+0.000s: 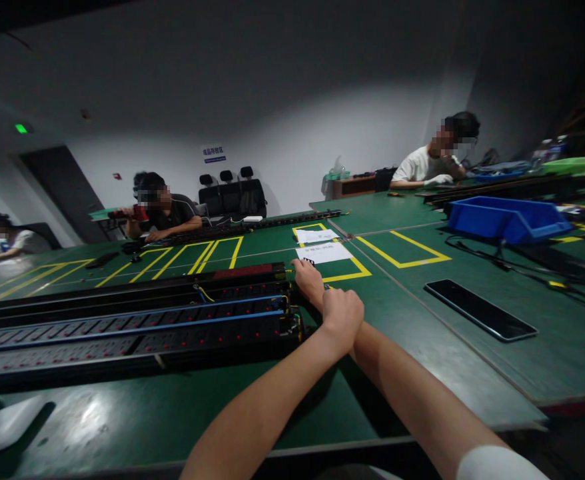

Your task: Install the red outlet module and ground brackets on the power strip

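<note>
Head: strips [182, 337] on green table [387, 293] (grey wall [282, 140])

Black strips [242, 327] with red dots [257, 335], green tabletop [397, 313], yellow outlines [425, 263], blue bin [497, 227]

On the workbench [412, 320], left of the hands: power strips [182, 339] side by side, lengthwise across the view; near their right ends, the right hand [308, 280]; nearer the camera, across the right wrist, the left hand [343, 317]; beyond the hands, paper sheets [325, 252] over a tape outline [356, 272]; to the right, a smartphone [480, 310]; behind it, cables [500, 253], then a parts bin [512, 220]; beyond the bin, one co-worker [417, 167]; beyond the strips, another co-worker [177, 213]; farther back, before the wall, seats [230, 198] below a sign [214, 155]; left of them, a door [57, 190].
</note>
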Action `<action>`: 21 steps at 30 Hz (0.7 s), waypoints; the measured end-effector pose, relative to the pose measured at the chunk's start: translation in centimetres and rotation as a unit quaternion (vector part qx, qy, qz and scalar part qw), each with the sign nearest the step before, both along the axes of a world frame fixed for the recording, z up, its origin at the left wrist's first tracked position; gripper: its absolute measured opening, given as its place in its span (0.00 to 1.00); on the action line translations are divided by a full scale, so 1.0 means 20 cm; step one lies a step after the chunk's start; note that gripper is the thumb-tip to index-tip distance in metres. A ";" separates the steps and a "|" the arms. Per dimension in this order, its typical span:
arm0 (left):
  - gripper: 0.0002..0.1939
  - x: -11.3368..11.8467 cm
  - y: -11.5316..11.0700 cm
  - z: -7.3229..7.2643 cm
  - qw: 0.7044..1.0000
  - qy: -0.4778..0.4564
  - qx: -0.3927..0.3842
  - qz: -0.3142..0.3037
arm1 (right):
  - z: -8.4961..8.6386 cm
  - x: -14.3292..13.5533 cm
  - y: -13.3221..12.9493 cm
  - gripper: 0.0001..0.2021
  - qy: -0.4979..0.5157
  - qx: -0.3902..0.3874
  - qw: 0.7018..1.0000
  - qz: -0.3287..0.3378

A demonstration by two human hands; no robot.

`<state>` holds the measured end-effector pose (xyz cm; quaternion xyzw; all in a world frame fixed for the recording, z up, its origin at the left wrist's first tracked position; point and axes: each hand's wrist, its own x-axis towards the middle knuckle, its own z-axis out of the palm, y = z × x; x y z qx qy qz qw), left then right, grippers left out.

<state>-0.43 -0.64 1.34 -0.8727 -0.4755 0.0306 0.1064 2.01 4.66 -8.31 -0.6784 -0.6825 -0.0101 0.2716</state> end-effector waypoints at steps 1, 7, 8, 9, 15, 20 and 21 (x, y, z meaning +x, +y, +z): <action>0.15 0.00 0.00 0.00 1.000 0.000 -0.001 0.000 | 0.00 0.00 0.00 0.19 0.000 0.001 1.000 0.001; 0.14 0.00 0.00 0.00 1.000 0.003 -0.005 -0.002 | 0.01 0.00 0.00 0.20 0.005 -0.005 1.000 0.017; 0.15 0.00 0.00 0.00 1.000 0.002 -0.004 -0.002 | 0.01 0.00 0.00 0.20 0.005 -0.008 1.000 0.019; 0.15 0.00 0.00 0.00 1.000 0.002 -0.003 -0.002 | 0.02 0.00 -0.01 0.20 0.005 -0.010 1.000 0.021; 0.16 0.00 0.00 0.00 1.000 -0.002 0.004 -0.001 | 0.02 0.00 -0.01 0.21 0.004 -0.001 1.000 0.019; 0.15 0.00 0.00 0.00 1.000 -0.006 0.009 0.001 | 0.03 0.00 -0.02 0.21 0.008 -0.013 1.000 0.018; 0.15 0.00 0.00 0.00 1.000 -0.006 0.008 0.000 | 0.03 0.00 -0.02 0.20 0.009 -0.013 1.000 0.022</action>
